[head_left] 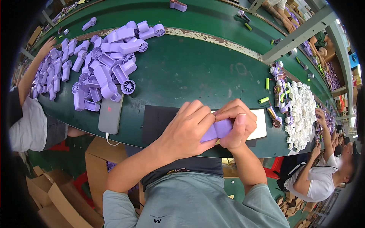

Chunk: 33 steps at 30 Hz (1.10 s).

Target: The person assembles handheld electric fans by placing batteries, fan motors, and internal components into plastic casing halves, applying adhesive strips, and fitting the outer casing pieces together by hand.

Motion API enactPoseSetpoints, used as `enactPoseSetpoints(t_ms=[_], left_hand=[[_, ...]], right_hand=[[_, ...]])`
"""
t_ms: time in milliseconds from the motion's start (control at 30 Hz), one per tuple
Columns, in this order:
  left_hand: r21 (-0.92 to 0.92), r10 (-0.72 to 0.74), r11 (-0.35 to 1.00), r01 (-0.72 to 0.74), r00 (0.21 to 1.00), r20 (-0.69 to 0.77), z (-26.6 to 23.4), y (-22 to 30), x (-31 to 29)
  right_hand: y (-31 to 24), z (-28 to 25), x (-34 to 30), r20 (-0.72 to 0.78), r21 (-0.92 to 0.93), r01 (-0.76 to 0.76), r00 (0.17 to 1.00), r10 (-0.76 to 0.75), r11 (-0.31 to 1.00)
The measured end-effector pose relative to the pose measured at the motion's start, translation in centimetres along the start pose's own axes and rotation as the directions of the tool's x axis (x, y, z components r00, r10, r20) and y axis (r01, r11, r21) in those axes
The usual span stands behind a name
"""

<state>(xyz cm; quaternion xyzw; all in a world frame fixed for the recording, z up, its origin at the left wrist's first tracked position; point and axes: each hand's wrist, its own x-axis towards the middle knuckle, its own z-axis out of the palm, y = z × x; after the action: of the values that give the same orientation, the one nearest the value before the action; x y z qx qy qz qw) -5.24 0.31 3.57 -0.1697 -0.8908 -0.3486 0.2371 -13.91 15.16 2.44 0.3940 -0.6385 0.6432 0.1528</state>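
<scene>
A purple plastic handheld-fan housing [217, 131] is held between my two hands, just above the near edge of the green table. My left hand [187, 129] wraps its left end, fingers curled over the top. My right hand [239, 123] grips the other end, with the thumb raised along its side and the fingertips bent in toward the left hand's. What lies under the fingertips is hidden. Below the hands are a black mat [155, 121] and a pale yellowish sheet [261, 123].
Purple housings [104, 70] lie heaped at left, beside a grey phone-like device [109, 117] with a white cable. At right are white plastic parts [300, 117] and wired pieces with a green battery [264, 100]. Co-workers sit on both sides. A metal post [300, 34] rises at the far right.
</scene>
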Motion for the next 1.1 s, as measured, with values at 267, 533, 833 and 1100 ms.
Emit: enactPoseSetpoints(t_ms=[267,533,833,1100], left_hand=[[0.027,0.020,0.999,-0.019,0.999,-0.039,0.1,-0.8,-0.1],[0.030,-0.345,0.938,0.345,0.938,-0.009,-1.7,-3.8,-0.7],[0.784,-0.411,0.351,0.512,0.837,-0.362,-8.0,-8.4,-1.7],[0.754,-0.371,0.488,0.439,0.887,-0.276,-8.8,-9.9,-4.1]], right_hand=[[0.8,-0.2,-0.1,0.052,0.020,-0.032,0.998,0.031,0.999],[4.2,-2.0,4.4,0.521,0.036,-0.527,0.735,0.434,0.849],[15.7,-3.9,11.3,0.113,0.199,-0.850,0.515,0.850,0.488],[8.0,-11.7,6.0,0.161,-0.831,-0.079,0.914,0.373,0.551]])
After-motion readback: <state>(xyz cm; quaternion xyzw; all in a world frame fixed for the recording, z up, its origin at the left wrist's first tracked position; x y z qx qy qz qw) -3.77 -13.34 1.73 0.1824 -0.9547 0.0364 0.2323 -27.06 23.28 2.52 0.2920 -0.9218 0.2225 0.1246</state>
